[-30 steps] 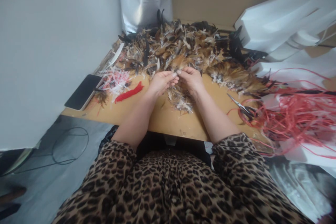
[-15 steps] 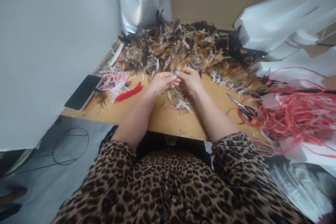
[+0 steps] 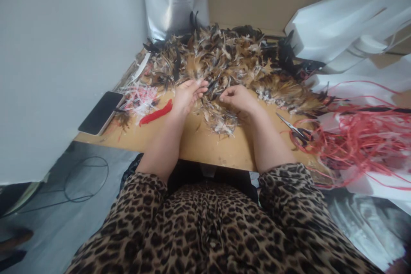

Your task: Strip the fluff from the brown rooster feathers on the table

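Note:
A tuft of tan feathers [image 3: 194, 67] fans upward from the pinched thumb and fingers of my left hand [image 3: 189, 96]. My right hand [image 3: 239, 97] is apart from it, to the right, thumb and fingertips pressed together low over the feathers. Whatever is between those fingertips, if anything, is too small to make out. Behind both hands spreads a large heap of brown, tan and black feathers [image 3: 231, 51]. Below and between the hands lies a smaller scatter of feathers with pale quills [image 3: 221, 122].
On the left of the wooden table [image 3: 208, 150] lie a phone [image 3: 101, 112], pink and white strips [image 3: 141, 97] and a red yarn bundle [image 3: 156, 112]. To the right are scissors [image 3: 293, 128] and tangled red ribbon [image 3: 362, 141]. A silver bag [image 3: 176, 8] stands behind.
My hands, which were together at the fingertips, have separated. The left moved left with the tan feathers, and the right moved slightly right and down.

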A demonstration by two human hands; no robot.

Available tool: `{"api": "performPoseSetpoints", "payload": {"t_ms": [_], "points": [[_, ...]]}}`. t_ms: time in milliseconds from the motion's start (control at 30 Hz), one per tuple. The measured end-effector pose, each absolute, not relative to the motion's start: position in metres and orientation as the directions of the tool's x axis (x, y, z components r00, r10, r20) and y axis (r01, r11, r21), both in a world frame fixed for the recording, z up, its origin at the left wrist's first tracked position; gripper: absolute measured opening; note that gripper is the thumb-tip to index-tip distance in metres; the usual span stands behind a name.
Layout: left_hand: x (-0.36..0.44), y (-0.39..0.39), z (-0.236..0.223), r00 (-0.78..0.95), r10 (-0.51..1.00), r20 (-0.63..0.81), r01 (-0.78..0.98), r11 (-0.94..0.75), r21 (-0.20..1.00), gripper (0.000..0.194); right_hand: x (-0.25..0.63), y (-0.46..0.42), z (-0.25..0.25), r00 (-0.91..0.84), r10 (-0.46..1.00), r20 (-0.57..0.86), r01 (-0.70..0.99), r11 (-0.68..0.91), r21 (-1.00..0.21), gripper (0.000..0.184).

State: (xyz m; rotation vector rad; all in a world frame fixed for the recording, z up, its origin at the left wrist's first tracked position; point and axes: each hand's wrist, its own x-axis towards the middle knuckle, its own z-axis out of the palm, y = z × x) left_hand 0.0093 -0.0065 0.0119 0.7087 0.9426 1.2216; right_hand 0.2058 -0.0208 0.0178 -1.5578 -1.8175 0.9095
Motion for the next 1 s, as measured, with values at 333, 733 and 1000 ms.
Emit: {"api": "performPoseSetpoints", "payload": {"t_ms": [333, 733, 1000], "points": [[0.007, -0.005, 0.009, 0.091, 0.985, -0.147, -0.446, 0.172, 0.878, 0.015, 0.186, -0.023, 0.008, -0.245, 0.969, -0.029, 0.912, 0.220, -0.347, 0.017], [0.005, -0.007, 0.012, 0.182, 0.969, -0.167, -0.413, 0.229, 0.881, 0.012, 0.214, -0.024, 0.031, -0.240, 0.969, 0.053, 0.355, 0.138, -0.924, 0.013], [-0.001, -0.009, 0.011, 0.391, 0.899, -0.195, -0.328, 0.334, 0.884, 0.010, 0.221, -0.026, 0.036, -0.181, 0.984, 0.007, 0.095, 0.024, -0.995, 0.028]]}}
